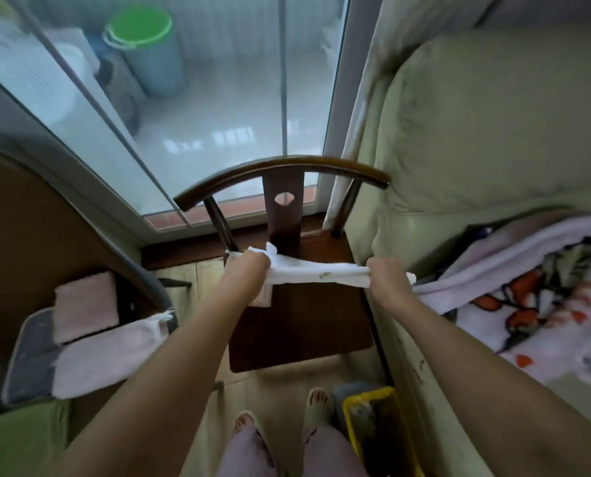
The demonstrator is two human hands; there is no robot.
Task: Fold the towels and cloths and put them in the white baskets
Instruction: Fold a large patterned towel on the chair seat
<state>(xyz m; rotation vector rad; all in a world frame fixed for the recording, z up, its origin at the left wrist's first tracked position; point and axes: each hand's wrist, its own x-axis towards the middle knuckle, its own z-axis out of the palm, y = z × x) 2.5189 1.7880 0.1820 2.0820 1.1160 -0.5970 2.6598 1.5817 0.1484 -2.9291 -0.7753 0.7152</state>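
Right at the centre of the frame, a white cloth (pixel 316 271) is stretched between two hands above the seat of a dark wooden chair (pixel 297 325). The left hand (pixel 244 271) grips the cloth's left end with fingers curled round the bunched fabric, and a small flap hangs below that fist. The right hand (pixel 385 275) clenches the cloth's right end the same way, with a bit of fabric poking out past it. The cloth is rolled or folded into a narrow band with a small brownish mark near its middle.

At the lower left, a folded pink towel (pixel 86 306) lies on a larger pale pink towel (pixel 104 359), which is draped over a grey surface. On the right, a floral blanket (pixel 535 290) lies on a pale green sofa (pixel 493 125). A green bucket (pixel 139 27) stands behind the glass door (pixel 239 98) at the upper left. A yellow-rimmed bin (pixel 373 428) sits at the bottom, beside the person's slippered feet.
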